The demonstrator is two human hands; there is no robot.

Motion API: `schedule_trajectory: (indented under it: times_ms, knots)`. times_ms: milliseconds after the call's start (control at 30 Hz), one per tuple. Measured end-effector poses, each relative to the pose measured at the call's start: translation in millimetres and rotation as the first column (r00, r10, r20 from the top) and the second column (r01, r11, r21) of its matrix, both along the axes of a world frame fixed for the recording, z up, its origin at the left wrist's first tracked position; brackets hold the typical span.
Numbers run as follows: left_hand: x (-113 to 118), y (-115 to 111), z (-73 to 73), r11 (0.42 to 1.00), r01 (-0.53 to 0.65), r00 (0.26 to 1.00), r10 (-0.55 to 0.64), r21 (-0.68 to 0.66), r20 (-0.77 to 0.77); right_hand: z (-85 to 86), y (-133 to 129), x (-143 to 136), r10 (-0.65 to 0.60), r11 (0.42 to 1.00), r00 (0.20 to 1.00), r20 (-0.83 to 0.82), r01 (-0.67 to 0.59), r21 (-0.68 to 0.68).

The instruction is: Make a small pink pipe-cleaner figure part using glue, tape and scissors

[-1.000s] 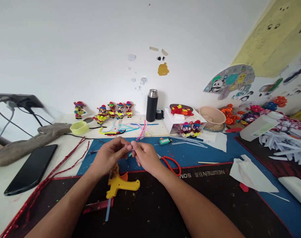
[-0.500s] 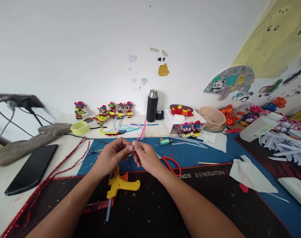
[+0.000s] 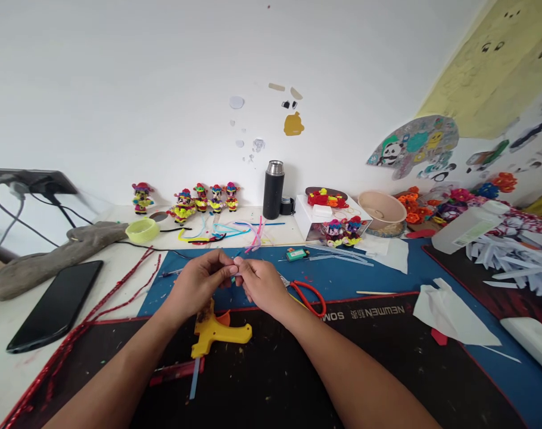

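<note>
My left hand (image 3: 203, 280) and my right hand (image 3: 262, 285) meet above the blue mat, thumbs and fingertips pinched close together. Between them is something small and pale, mostly covered by the fingers, and I cannot make out what it is. Below my hands lies a yellow hot glue gun (image 3: 221, 332) with a glue stick (image 3: 194, 378) sticking out of its end. A pair of scissors with red handles (image 3: 313, 298) rests just right of my right wrist. Pink and blue pipe cleaners (image 3: 254, 237) are scattered beyond my fingers.
Several small pipe-cleaner figures (image 3: 184, 205) stand along the wall. A black thermos (image 3: 274, 189) is beside a white box (image 3: 302, 221). A phone (image 3: 56, 307), driftwood (image 3: 61, 256) and red tinsel stems (image 3: 114, 292) occupy the left. White paper (image 3: 454, 313) lies at right.
My right fingertips have shifted slightly, and both hands are a touch lower and further left. The small pale thing shows less between the fingers. The view has moved a little.
</note>
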State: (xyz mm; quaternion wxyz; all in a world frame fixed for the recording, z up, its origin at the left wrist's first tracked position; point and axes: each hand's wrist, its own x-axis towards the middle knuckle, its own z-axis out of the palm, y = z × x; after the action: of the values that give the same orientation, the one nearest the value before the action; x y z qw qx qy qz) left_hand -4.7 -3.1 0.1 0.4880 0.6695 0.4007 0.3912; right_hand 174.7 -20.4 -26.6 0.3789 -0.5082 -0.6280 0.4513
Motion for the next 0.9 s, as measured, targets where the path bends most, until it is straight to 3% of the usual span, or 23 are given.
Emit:
schedule_trajectory:
  times_ms: [167,400,900]
  knots:
    - [1.8,-0.6,2.3,1.000,-0.007,0.999,0.007,-0.024,0.031,-3.6,1.5,1.0,-0.013,1.000,1.000,-0.009,0.014,0.012]
    - [-6.2,2.7,5.7,0.997,0.081,0.997,-0.081,-0.004,0.009,-6.9,4.2,2.6,-0.035,0.999,0.992,-0.119,0.037,0.014]
    - [-4.9,3.0,6.9,0.998,0.003,1.000,-0.001,-0.067,0.024,-2.2,1.3,1.7,0.013,1.000,0.990,-0.138,-0.009,0.028]
